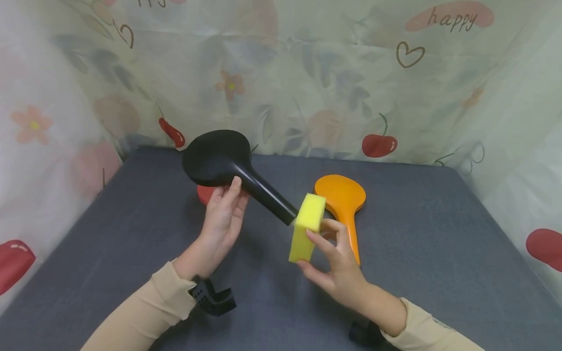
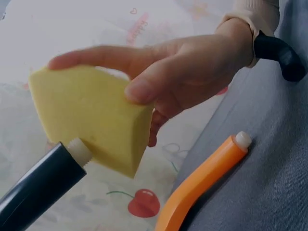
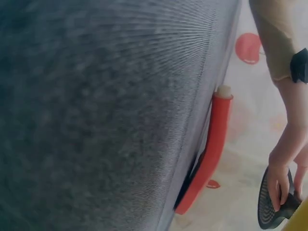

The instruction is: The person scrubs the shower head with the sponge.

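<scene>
My left hand point(image 1: 221, 219) grips a black handheld shower head point(image 1: 215, 158) near its neck, raised above the table, its handle slanting down to the right. In the right wrist view its dotted spray face point(image 3: 267, 204) shows beside that hand. My right hand point(image 1: 342, 265) pinches a yellow sponge point(image 1: 307, 228) between thumb and fingers at the handle's end. In the left wrist view the handle's pale threaded tip point(image 2: 79, 152) overlaps the sponge's broad face; whether they touch I cannot tell.
An orange shower head point(image 1: 340, 192) lies on the grey-covered table point(image 1: 417, 234) behind my right hand. A red shower head point(image 1: 205, 194) lies mostly hidden behind my left hand; its handle point(image 3: 214, 139) shows in the right wrist view. Printed curtains point(image 1: 290, 73) enclose the back and sides.
</scene>
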Demonstrator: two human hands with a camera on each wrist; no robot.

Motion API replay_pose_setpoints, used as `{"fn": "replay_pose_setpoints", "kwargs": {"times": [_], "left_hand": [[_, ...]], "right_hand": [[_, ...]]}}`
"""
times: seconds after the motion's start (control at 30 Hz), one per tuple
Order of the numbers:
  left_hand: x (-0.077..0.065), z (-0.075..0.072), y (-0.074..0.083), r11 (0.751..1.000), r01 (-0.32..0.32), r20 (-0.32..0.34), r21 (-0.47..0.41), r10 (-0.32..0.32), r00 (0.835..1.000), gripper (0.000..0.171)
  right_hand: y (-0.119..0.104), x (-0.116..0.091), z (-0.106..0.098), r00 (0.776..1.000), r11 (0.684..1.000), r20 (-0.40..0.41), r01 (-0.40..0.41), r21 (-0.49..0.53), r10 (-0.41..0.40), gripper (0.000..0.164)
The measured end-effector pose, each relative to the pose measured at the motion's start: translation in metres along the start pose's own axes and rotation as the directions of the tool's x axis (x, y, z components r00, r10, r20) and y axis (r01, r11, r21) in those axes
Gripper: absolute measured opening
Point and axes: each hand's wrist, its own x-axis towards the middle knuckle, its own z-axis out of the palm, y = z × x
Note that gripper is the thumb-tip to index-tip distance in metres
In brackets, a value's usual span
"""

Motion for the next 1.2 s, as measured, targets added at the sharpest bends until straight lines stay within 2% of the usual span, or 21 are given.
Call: {"fn": "replay_pose_setpoints", "kwargs": {"times": [0.1, 0.2, 0.27, 0.33, 0.4, 0.47, 0.5, 0.6, 0.67, 0.73, 0.87, 1.03, 1.1, 1.2], "left_hand": [[-0.001, 0.001, 0.001, 1.000, 0.004, 0.005, -0.012, -0.004, 1.000, 0.012], [-0.002, 0.003, 0.002, 0.999, 0.011, 0.012, -0.031, -0.010, 1.000, 0.012], [-0.002, 0.005, 0.002, 0.999, 0.009, 0.011, -0.046, -0.009, 1.000, 0.012], [-0.002, 0.005, 0.003, 0.999, 0.000, 0.014, -0.053, 0.001, 1.000, 0.013], [-0.001, 0.004, 0.003, 0.998, -0.011, 0.015, -0.060, 0.012, 1.000, 0.015], [-0.001, 0.004, 0.003, 0.998, -0.021, 0.020, -0.063, 0.022, 1.000, 0.016], [-0.001, 0.004, 0.003, 0.998, -0.021, 0.025, -0.066, 0.023, 0.999, 0.016], [-0.001, 0.004, 0.003, 0.997, -0.012, 0.024, -0.078, 0.014, 1.000, 0.014], [-0.001, 0.005, 0.003, 0.996, -0.006, 0.024, -0.085, 0.008, 1.000, 0.013], [-0.002, 0.006, 0.003, 0.996, -0.003, 0.021, -0.089, 0.005, 1.000, 0.013], [-0.003, 0.007, 0.004, 0.997, -0.003, 0.022, -0.083, 0.005, 1.000, 0.013], [-0.003, 0.007, 0.003, 0.998, 0.005, 0.005, -0.070, -0.004, 1.000, 0.012], [-0.002, 0.006, 0.003, 0.998, 0.008, 0.001, -0.057, -0.008, 1.000, 0.012], [0.000, 0.003, 0.002, 0.999, 0.038, 0.002, 0.025, -0.038, 0.999, 0.012]], "right_hand": [[0.001, 0.003, -0.001, 0.995, 0.994, -0.018, -0.095, 0.051, 0.096, 0.058], [0.002, 0.008, -0.002, 0.977, 0.960, -0.011, -0.205, 0.190, 0.211, 0.067], [0.000, 0.010, -0.003, 0.953, 0.908, 0.025, -0.295, 0.298, 0.302, 0.073], [-0.001, 0.010, -0.003, 0.927, 0.829, 0.078, -0.365, 0.424, 0.368, 0.080], [-0.004, 0.009, -0.003, 0.905, 0.757, 0.128, -0.412, 0.507, 0.407, 0.081], [-0.007, 0.008, -0.002, 0.901, 0.711, 0.149, -0.415, 0.568, 0.407, 0.080], [-0.008, 0.008, -0.001, 0.906, 0.702, 0.149, -0.403, 0.586, 0.396, 0.079], [-0.011, 0.007, -0.001, 0.930, 0.735, 0.112, -0.347, 0.582, 0.351, 0.077], [-0.013, 0.009, -0.001, 0.935, 0.762, 0.077, -0.327, 0.559, 0.345, 0.076], [-0.012, 0.011, -0.001, 0.936, 0.784, 0.045, -0.319, 0.532, 0.350, 0.077], [-0.009, 0.016, -0.002, 0.919, 0.807, -0.009, -0.342, 0.481, 0.394, 0.077], [-0.003, 0.021, -0.006, 0.903, 0.807, -0.025, -0.370, 0.460, 0.428, 0.077], [0.000, 0.023, -0.009, 0.888, 0.793, -0.024, -0.398, 0.462, 0.459, 0.078], [0.007, 0.027, -0.019, 0.859, 0.772, -0.034, -0.440, 0.459, 0.510, 0.079]]}}
